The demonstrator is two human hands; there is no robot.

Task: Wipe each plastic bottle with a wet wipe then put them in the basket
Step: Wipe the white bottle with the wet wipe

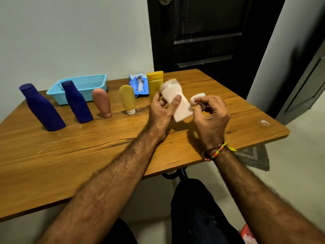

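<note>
white bottle (177, 101) blurred, wipe (197, 98) half-hidden — right hand (210, 118)

Dim, warm indoor light from above. Soft shadows under hands on table (52, 155) and beside standing bottles along far edge. Dull sheen on wood near right edge. Slight motion blur on white bottle (177, 101) and wipe (197, 97). Wide-angle bending at frame edges: door (211, 32) frame leans, forearms stretched. Overall softness, mild noise.

Home room, small wooden table (52, 155) against pale wall, dark panelled door (211, 32) with knob behind, woven mat (253, 157) on tiled floor
</note>
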